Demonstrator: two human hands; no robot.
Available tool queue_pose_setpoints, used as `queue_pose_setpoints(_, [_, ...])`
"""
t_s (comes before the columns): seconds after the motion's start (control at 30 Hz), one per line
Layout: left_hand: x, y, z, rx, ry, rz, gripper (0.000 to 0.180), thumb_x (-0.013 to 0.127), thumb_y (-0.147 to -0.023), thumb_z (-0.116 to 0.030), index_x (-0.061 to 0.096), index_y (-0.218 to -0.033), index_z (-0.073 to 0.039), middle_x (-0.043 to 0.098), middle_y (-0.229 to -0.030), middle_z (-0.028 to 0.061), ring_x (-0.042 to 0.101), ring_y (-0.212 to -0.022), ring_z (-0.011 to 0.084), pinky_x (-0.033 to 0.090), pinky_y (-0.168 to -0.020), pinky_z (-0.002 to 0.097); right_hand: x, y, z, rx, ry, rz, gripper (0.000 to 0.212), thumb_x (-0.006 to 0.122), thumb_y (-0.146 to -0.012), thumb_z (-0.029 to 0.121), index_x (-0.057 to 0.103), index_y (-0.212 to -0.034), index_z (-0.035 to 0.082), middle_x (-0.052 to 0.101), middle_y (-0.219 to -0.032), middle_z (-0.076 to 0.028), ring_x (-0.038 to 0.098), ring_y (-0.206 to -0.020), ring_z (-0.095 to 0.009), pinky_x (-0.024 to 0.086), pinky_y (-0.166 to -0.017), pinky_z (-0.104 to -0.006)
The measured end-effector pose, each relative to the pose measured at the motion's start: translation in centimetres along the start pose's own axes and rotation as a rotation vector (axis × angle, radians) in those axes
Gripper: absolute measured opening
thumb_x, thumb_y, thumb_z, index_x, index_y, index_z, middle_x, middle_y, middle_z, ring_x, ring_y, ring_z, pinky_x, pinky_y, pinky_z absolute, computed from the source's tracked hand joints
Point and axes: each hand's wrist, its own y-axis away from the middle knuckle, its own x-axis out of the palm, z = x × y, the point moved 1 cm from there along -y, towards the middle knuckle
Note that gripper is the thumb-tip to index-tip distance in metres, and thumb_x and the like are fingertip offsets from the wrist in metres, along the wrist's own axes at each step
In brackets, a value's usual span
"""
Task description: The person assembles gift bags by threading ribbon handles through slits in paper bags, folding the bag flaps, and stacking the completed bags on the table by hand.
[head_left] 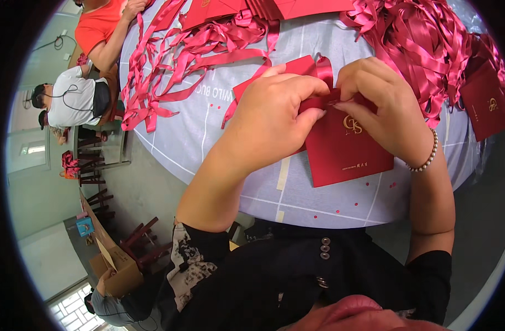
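A flat red paper bag (pixel 352 151) with gold print lies tilted at the table's near side, its top edge between my hands. My left hand (pixel 274 116) has its thumb and forefinger closed about a dark red ribbon (pixel 317 103) at that edge. From the other side, my right hand (pixel 379 105) pinches the bag's top edge close to the ribbon. The fingers partly hide what lies between them. Behind my left hand, another red paper piece (pixel 300 67) shows, with a loop of ribbon (pixel 324 70) rising beside it.
Loose red ribbons (pixel 192 66) spread over the cloth-covered table (pixel 247 193); a large ribbon heap (pixel 418 49) lies far right. Red bags (pixel 296 7) are stacked at the far edge, another bag (pixel 481 102) at right. People sit at left, one in an orange shirt (pixel 98 27) beside the table.
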Motion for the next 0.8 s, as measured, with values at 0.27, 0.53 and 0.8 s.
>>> queue_pose_setpoints(0.27, [0.0,0.1,-0.3,0.105,0.050,-0.086,0.028,0.076,-0.075,0.003,0.066,-0.099,-0.008,0.058,-0.067,-0.0020,0.050,-0.053,0.0124,0.041,-0.111,0.0516,-0.5,-0.1,0.5,0.158,-0.142,0.103,0.018,0.073,-0.080,-0.001,0.059,-0.090,0.003,0.064,-0.077,-0.010,0.063,-0.073,-0.022,0.050,-0.067,-0.0337])
queue_pose_setpoints(0.53, [1.0,0.4,-1.7,0.381,-0.133,-0.055,0.024,0.078,-0.074,0.001,0.062,-0.090,-0.007,0.062,-0.073,0.0026,0.059,-0.065,0.0215,0.044,-0.106,0.0545,-1.2,0.0,-1.3,0.543,-0.761,0.290,0.010,0.068,-0.089,0.001,0.059,-0.092,-0.002,0.072,-0.078,-0.008,0.068,-0.075,-0.008,0.051,-0.068,-0.0225])
queue_pose_setpoints(0.8, [0.8,0.1,-1.6,0.304,-0.102,0.009,0.021,0.070,-0.077,0.003,0.062,-0.094,-0.006,0.064,-0.080,0.0058,0.061,-0.073,0.0259,0.045,-0.104,0.0549,1.2,0.0,-2.1,0.530,-0.820,0.144,0.022,0.070,-0.081,-0.004,0.049,-0.077,0.002,0.063,-0.068,-0.008,0.062,-0.065,-0.009,0.048,-0.061,-0.0252])
